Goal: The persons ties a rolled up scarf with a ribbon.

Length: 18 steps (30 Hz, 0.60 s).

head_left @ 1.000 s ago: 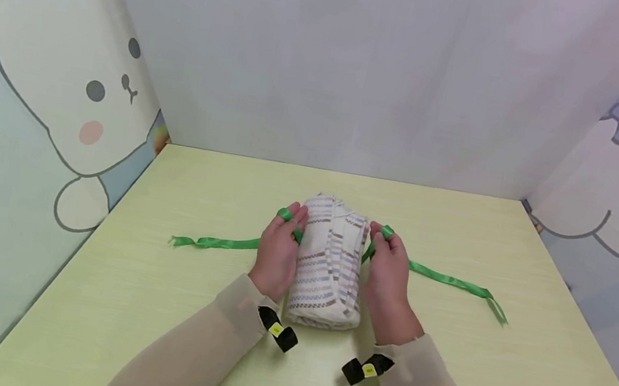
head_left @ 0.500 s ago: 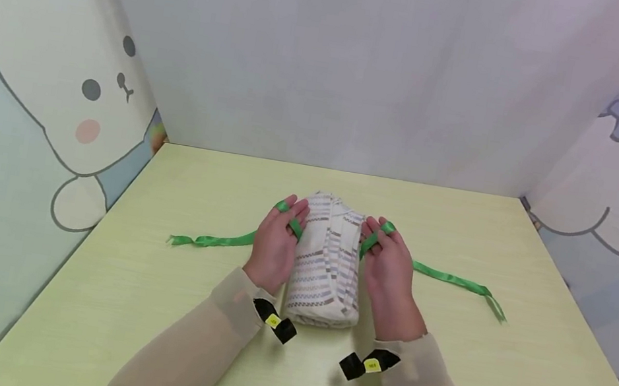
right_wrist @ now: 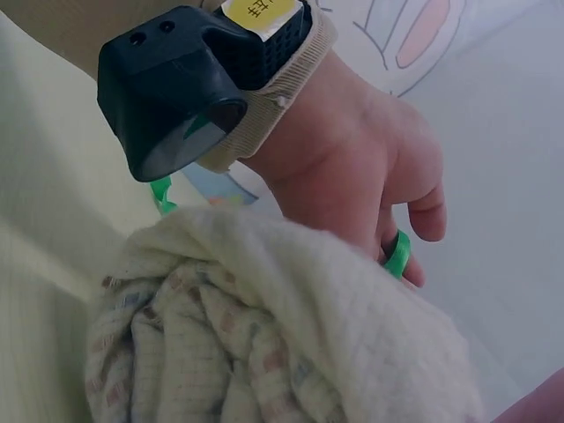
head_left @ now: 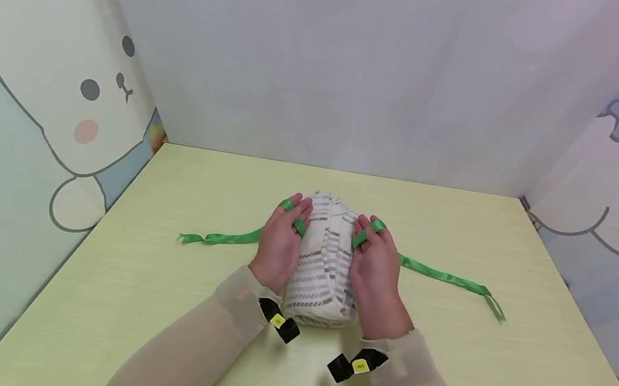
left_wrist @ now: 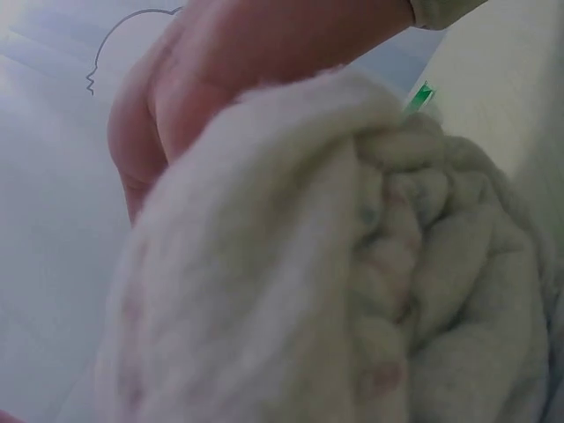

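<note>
A rolled cloth (head_left: 322,268), white with small patterned stripes, lies lengthwise between my two hands. A green ribbon (head_left: 364,236) shows on both sides of it, its middle hidden by the roll. My left hand (head_left: 280,242) lies along the roll's left side, fingers fairly straight and pointing away, with ribbon running across and around them. On the opposite side my right hand (head_left: 376,270) overlaps the roll's edge, fingers loosely extended, ribbon looped over them. Both wrist views show the cloth (left_wrist: 256,264) close up; in the right one, ribbon (right_wrist: 398,254) crosses the fingers.
The pale yellow-green tabletop (head_left: 149,302) extends around the roll. Loose ribbon tails (head_left: 218,238) trail out left and right on it. A grey-white wall (head_left: 329,62) stands behind, with cartoon-printed panels (head_left: 32,78) on either side. A black camera (head_left: 342,367) is strapped to each wrist.
Fingers that were closer together have loosened. Both hands have moved inward, the right one now covering the roll's right edge. The left ribbon tail has shifted slightly inward.
</note>
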Each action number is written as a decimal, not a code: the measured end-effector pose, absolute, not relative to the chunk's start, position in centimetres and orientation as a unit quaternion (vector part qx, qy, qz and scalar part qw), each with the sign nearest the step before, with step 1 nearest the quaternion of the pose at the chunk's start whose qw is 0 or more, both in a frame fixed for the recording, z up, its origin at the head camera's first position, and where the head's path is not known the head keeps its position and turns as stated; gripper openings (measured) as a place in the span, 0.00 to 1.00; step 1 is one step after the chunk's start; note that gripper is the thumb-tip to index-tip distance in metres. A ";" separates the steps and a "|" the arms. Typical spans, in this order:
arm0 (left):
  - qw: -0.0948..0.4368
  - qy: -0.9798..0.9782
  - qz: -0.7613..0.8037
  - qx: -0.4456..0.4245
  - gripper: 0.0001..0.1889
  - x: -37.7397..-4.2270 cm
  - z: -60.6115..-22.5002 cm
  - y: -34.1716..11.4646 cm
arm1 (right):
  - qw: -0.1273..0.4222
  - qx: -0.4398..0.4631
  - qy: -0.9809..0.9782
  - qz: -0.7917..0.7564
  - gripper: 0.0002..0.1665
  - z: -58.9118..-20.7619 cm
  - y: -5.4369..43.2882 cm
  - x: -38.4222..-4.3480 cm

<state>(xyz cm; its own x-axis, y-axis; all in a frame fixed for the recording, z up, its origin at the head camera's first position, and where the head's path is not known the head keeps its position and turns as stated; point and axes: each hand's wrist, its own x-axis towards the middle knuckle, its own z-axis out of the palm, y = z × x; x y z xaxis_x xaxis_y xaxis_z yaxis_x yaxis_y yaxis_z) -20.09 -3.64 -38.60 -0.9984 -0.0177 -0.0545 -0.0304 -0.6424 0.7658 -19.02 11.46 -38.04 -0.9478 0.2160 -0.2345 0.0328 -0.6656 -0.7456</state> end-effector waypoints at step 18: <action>0.027 0.526 0.850 -0.006 0.24 -20.2 -37.3 -2.9 | 0.054 -0.109 -0.450 0.885 0.29 -36.8 9.8 -18.5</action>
<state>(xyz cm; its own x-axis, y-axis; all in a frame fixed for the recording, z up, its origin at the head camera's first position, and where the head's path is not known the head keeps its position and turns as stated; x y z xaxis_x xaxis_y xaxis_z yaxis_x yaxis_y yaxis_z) -20.20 -2.87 -37.27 -0.9984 0.0400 -0.0391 -0.0529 -0.4453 0.8938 -18.52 9.83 -36.85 -0.9703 0.1939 -0.1448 0.0029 -0.5892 -0.8080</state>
